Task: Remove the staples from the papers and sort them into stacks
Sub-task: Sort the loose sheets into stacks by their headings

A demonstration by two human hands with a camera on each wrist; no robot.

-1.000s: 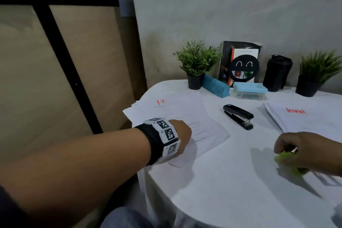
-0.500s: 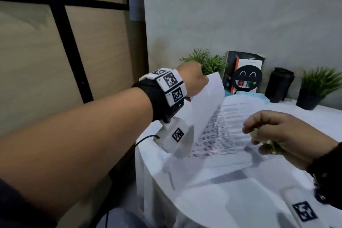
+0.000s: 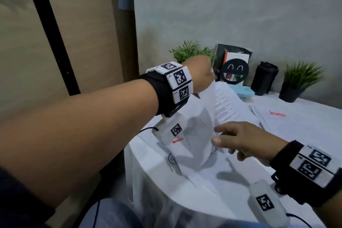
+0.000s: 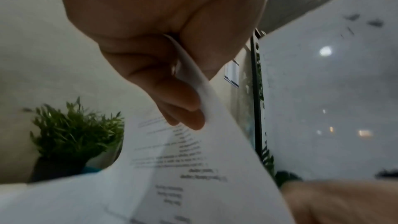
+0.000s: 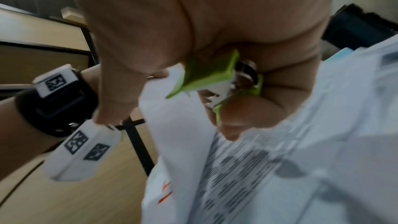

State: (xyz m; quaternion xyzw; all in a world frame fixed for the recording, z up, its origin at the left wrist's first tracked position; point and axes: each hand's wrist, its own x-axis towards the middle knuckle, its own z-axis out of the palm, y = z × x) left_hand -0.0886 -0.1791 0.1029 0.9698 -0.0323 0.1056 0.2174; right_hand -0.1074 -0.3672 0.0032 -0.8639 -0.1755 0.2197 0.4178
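Observation:
My left hand (image 3: pixel 200 74) is raised above the table and pinches the top edge of a printed sheet (image 3: pixel 199 127), lifting it off the pages beneath; the pinch shows close up in the left wrist view (image 4: pixel 189 81). Under it lies a printed page (image 3: pixel 227 105) of the same bundle. My right hand (image 3: pixel 238 140) hovers by the lifted sheet's lower edge. Its curled fingers hold a green staple remover (image 5: pixel 213 77), plain in the right wrist view and hidden in the head view. A second paper stack (image 3: pixel 288 118) with red lettering lies at the right.
Two potted plants (image 3: pixel 190 52) (image 3: pixel 299 79), a black cup (image 3: pixel 263 77), a smiley-face sign (image 3: pixel 235 70) and a pale blue box (image 3: pixel 242 93) stand along the wall. The white round table's edge (image 3: pixel 148 168) curves near me; a wooden panel with black frame is at the left.
My left hand went from resting on the papers to raised, lifting a sheet. My right hand, with the staple remover, moved left toward the lifted sheet.

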